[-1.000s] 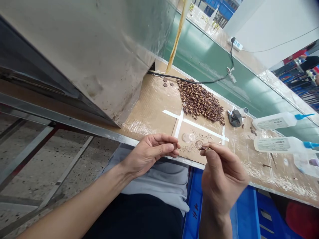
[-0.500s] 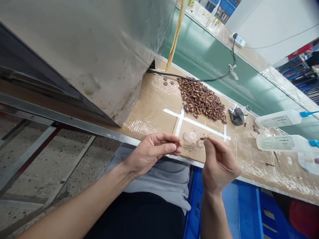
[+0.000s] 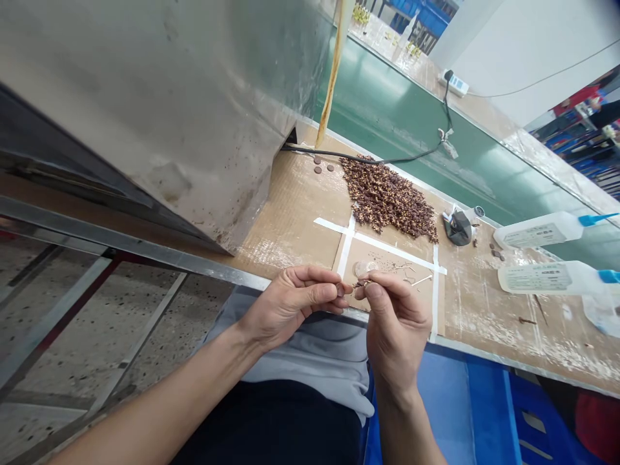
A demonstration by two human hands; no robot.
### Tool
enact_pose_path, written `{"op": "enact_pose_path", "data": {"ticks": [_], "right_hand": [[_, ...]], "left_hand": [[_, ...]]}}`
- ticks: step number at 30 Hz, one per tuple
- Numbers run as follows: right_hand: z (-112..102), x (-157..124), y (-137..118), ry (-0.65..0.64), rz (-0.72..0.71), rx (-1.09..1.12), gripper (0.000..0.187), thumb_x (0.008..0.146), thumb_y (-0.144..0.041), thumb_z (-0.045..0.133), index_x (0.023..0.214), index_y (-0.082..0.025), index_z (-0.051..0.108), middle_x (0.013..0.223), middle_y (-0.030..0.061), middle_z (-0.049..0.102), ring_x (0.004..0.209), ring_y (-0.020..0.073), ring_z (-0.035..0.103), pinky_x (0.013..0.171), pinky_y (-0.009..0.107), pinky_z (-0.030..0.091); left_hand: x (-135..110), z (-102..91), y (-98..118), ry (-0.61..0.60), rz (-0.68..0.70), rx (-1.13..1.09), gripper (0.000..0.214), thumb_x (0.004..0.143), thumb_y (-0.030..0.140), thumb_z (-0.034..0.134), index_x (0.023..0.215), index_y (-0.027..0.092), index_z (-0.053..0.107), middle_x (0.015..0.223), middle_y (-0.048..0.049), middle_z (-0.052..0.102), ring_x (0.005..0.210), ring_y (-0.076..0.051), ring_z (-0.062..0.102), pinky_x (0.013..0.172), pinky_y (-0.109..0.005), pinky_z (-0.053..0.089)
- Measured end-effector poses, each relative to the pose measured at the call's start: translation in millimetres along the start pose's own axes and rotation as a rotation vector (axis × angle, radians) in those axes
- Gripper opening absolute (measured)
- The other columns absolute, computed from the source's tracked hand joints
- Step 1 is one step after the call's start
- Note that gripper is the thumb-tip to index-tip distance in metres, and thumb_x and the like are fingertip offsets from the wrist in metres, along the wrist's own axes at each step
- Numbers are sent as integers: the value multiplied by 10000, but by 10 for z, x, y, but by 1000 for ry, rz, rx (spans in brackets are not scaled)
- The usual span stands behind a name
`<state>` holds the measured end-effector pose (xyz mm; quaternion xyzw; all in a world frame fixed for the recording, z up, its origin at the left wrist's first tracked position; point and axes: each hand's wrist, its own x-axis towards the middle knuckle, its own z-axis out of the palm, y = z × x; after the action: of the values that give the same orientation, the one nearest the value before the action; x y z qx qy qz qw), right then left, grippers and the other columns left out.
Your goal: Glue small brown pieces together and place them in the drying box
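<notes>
My left hand [image 3: 303,297] is closed in a pinch, with a small reddish-brown piece [image 3: 341,289] between thumb and forefinger. Just to its right, my right hand [image 3: 394,316] pinches a small dark brown piece with gold flecks [image 3: 361,283]. The fingertips of both hands are close together over the front of the bench; whether the two pieces touch I cannot tell. Behind them lies a clear round dish [image 3: 363,267], partly hidden by the fingers. Thin light-coloured sticks [image 3: 420,280] and scattered dark specks lie on the taped cardboard [image 3: 387,248] beyond my right hand.
A large heap of brown and gold pieces [image 3: 387,197] lies behind the white tape. Several brown discs [image 3: 318,170] are near the metal housing [image 3: 194,129]. At right are two clear bottles [image 3: 542,230] with blue tips and a black-wrapped object [image 3: 458,228]. A blue crate [image 3: 445,400] stands below.
My right hand has moved left and toward me, bringing its small piece up to my left fingertips. The left hand has closed into a pinch. The sticks on the cardboard are now uncovered.
</notes>
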<state>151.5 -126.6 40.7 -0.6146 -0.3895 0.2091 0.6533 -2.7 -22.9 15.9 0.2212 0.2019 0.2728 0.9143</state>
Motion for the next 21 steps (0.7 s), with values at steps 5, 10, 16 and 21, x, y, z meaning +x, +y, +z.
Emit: {"op": "enact_pose_path", "data": {"ticks": [5,10,16,21], "right_hand": [[64,-44,16,-3,50,36,137,1060,-329,886,1174,-256,867,1085,55,841,869,204,807,813,356,688],[102,-76,18,-15,88,38,140,1085,-354,860,1168,-242,856,1120,76,845,933,222,823,830,358,706],[105,-67,45,-4,74,48,138,1079,-337,879,1187,-251,872,1106,69,854,941,218,822,833,343,697],[112,-50,26,-7,-16,-9,96,1085,-262,863,1177,-277,888,1084,38,853,947,206,815,865,338,684]], "left_hand": [[-8,30,2,27,9,-15,248,792,273,1130,946,186,956,874,-89,912,770,-185,875,766,-237,722],[-5,36,-10,27,15,-35,237,790,251,1129,940,193,955,875,-92,918,763,-193,886,777,-243,733],[4,29,-17,19,28,-40,222,798,258,1128,941,218,962,899,-80,928,769,-186,893,786,-241,746],[0,34,-12,13,20,-45,217,803,249,1124,939,208,961,879,-79,922,777,-182,894,785,-232,744]]}}
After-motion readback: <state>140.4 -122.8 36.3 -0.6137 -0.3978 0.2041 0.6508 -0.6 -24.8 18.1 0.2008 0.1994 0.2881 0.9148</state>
